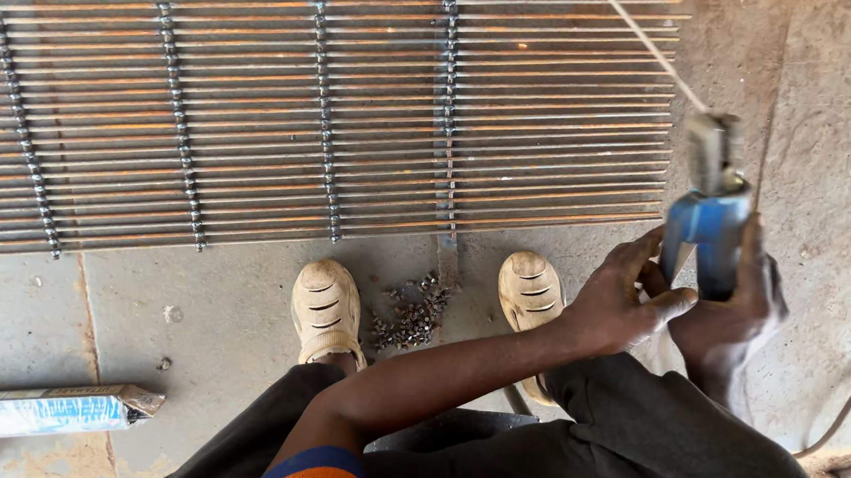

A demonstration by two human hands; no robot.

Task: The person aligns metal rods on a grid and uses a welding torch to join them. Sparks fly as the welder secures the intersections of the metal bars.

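Right side of frame, mid-height: both hands on a welding electrode holder (712,214), blue grips w/ grey metal clamp head at top. Right hand (735,311) is wrapped round the blue grips from the far side, fingers curled tight. Left hand (621,298) sits just beside it on the near side, thumb & fingers closed on the lower part of the grips. A thin welding rod (649,45) runs from the clamp head up toward the top edge, tilted left. Upper left to centre: a big metal grille (314,121) of many parallel rods w/ several welded cross seams, flat on the concrete floor (833,128). Below it, centre: two beige shoes (326,312), w/ a small heap of dark metal bits (410,313) between them. Lower left corner: a long slim packet (39,412), white & blue wrap w/ print too small to make out, brown cardboard end torn open, lying flat on floor, well apart from the hands. Lower right edge: a cable (848,408) curves across the floor.
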